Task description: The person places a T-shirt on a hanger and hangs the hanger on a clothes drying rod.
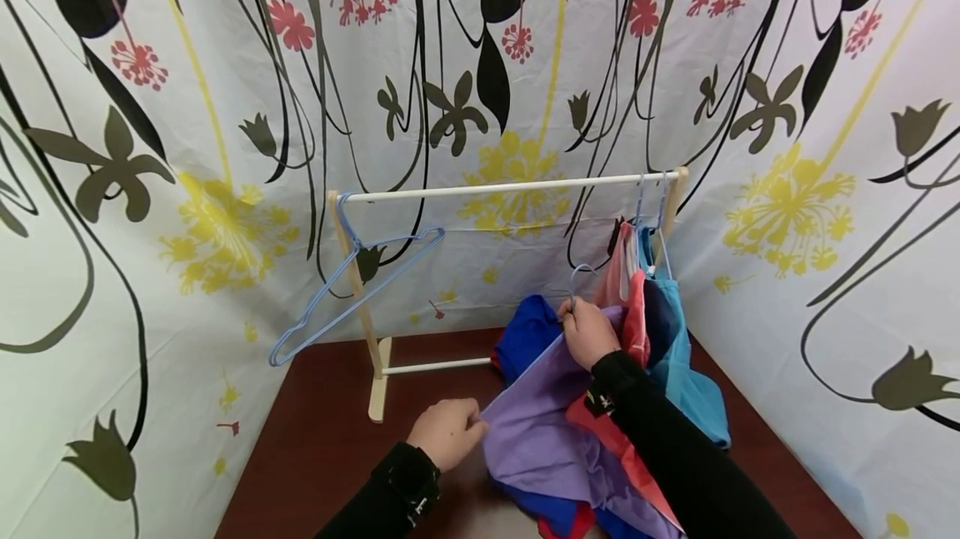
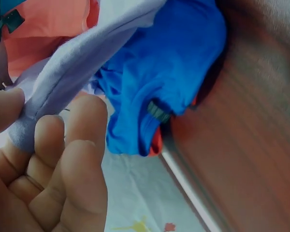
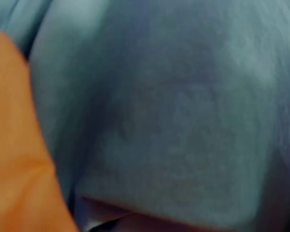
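Observation:
A purple garment (image 1: 536, 431) stretches between both hands in the head view. Its left edge is pinched by my left hand (image 1: 448, 432), thumb and fingers meeting on the cloth, as the left wrist view also shows of the purple fabric (image 2: 63, 72). My right hand (image 1: 588, 331) grips a hanger (image 1: 576, 281) near its hook, close above the garment's upper part. The rest of that hanger is hidden by the hand and cloth. Only blurred cloth (image 3: 174, 121) fills the right wrist view, with the hand out of sight.
A clothes rack (image 1: 495, 187) stands behind. An empty blue hanger (image 1: 356, 289) hangs at its left end; a coral garment (image 1: 636, 314) and a light-blue garment (image 1: 686, 356) hang at its right. Blue clothing (image 1: 528, 326) lies behind and under the purple garment on the dark table (image 1: 315, 439).

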`<action>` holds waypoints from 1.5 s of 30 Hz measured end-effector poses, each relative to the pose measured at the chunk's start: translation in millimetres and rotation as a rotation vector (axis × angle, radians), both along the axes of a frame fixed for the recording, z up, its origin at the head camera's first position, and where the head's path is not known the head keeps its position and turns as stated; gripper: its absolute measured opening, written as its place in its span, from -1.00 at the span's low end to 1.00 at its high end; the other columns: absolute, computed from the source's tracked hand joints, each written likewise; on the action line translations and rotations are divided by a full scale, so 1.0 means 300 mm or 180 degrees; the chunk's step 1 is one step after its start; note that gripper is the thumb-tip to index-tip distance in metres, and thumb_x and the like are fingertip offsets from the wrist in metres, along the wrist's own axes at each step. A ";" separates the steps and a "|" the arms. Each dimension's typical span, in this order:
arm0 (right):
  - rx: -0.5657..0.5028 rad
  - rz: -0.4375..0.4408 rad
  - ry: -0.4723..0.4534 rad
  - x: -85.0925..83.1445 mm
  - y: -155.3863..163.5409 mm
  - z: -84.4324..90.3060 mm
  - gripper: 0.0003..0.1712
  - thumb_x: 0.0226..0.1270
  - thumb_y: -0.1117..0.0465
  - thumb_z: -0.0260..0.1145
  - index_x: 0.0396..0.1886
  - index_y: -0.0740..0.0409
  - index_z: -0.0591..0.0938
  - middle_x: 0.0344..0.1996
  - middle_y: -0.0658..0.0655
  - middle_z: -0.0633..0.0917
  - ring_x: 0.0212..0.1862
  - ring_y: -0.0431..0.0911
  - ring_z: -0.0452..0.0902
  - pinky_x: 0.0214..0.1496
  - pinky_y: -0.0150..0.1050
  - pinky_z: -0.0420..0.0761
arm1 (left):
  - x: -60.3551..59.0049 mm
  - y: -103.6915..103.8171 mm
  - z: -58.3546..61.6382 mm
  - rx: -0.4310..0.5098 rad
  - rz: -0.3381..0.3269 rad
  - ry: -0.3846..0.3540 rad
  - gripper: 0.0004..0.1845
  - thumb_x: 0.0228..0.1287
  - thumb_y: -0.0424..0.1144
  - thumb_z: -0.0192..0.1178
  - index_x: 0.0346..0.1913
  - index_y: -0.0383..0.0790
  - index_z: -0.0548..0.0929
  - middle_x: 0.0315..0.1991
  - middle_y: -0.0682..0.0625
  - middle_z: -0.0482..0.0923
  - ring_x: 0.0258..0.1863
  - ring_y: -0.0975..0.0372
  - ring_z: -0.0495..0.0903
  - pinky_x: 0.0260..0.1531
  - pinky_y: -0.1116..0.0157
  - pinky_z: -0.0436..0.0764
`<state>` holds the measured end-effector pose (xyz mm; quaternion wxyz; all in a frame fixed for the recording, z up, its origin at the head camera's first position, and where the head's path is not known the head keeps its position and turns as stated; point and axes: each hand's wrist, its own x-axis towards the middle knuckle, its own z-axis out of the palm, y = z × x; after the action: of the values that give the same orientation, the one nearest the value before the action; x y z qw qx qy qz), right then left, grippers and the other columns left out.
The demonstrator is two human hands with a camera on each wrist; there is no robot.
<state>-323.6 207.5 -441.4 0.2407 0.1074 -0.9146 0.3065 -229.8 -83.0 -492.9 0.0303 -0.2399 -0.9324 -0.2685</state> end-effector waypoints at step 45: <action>0.0241 0.0353 -0.0006 0.040 -0.076 -0.034 -0.82 0.46 0.38 0.14 -0.17 0.15 0.67 -0.18 0.15 0.73 -0.06 0.11 0.62 0.06 0.05 0.50 | -0.100 0.313 0.059 0.0745 0.0165 0.0159 -0.83 0.40 -0.23 0.29 -0.08 -0.12 0.53 -0.45 0.06 0.56 -0.53 0.28 0.50 -0.48 0.28 0.48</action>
<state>-311.6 184.6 -451.6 0.2183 0.1666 -0.9185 0.2846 -259.8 10.9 -475.3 0.0882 -0.2171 -0.8995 -0.3686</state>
